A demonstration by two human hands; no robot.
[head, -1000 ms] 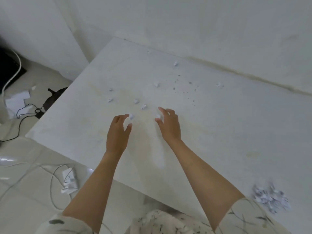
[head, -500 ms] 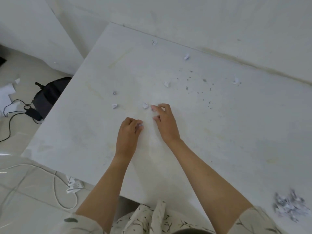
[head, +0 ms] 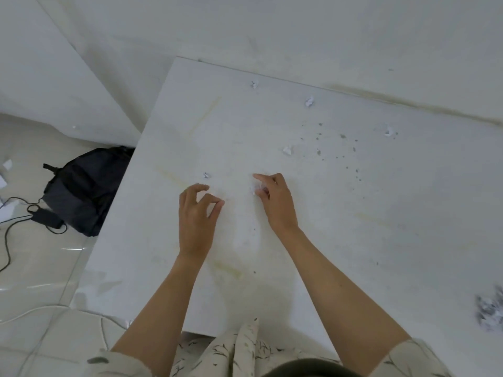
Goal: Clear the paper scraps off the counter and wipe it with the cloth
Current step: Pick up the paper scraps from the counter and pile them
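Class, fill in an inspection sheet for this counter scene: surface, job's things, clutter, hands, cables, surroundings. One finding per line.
Surface: white counter with yellowish streaks and dark specks.
Job's things: loose paper scraps at and; heap of scraps at the right edge, blurred; no cloth seen.
Clutter: nothing seen on the counter besides scraps.
Hands: left hand has curled fingers, thumb meeting fingertip, contents unclear; right hand pinches a white scrap.
Cables: black cable with adapter and white cable on the floor.
Surroundings: dark backpack against the counter's side, paper bits on tiled floor, white walls.
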